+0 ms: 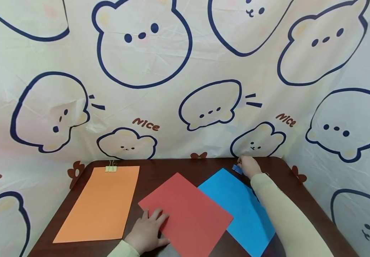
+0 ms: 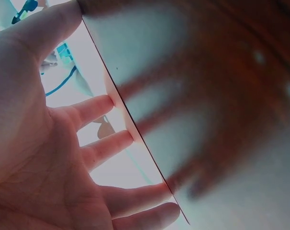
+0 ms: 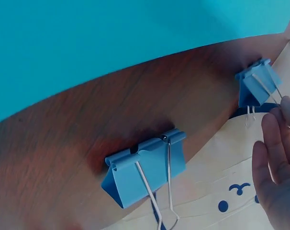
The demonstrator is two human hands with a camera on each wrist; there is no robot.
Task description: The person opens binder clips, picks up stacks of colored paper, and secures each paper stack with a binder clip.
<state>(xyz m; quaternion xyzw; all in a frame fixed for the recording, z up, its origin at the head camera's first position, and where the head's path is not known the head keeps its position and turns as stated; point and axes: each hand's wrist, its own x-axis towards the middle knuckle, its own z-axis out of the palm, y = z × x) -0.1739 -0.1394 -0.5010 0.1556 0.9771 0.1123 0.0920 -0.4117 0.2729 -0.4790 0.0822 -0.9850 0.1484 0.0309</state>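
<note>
A red sheet of paper (image 1: pixel 188 214) lies turned at an angle, its right corner overlapping a blue sheet (image 1: pixel 233 200). My left hand (image 1: pixel 148 228) rests at the red sheet's left edge with fingers spread. In the left wrist view, the left hand's fingers (image 2: pixel 99 112) reach to the red sheet's edge, which shows as a thin line. Beyond the blue sheet, my right hand (image 1: pixel 249 166) pinches the wire handle of a blue binder clip (image 3: pixel 260 84). Another blue binder clip (image 3: pixel 147 167) sits on the table near the far edge; my forearm hides it in the head view.
On the left, an orange sheet (image 1: pixel 101 203) lies with a pale yellow binder clip (image 1: pixel 111 168) at its top edge. The dark brown table (image 1: pixel 168 165) has a rounded far edge. A cream curtain (image 1: pixel 172 103) with bear drawings hangs behind and at both sides.
</note>
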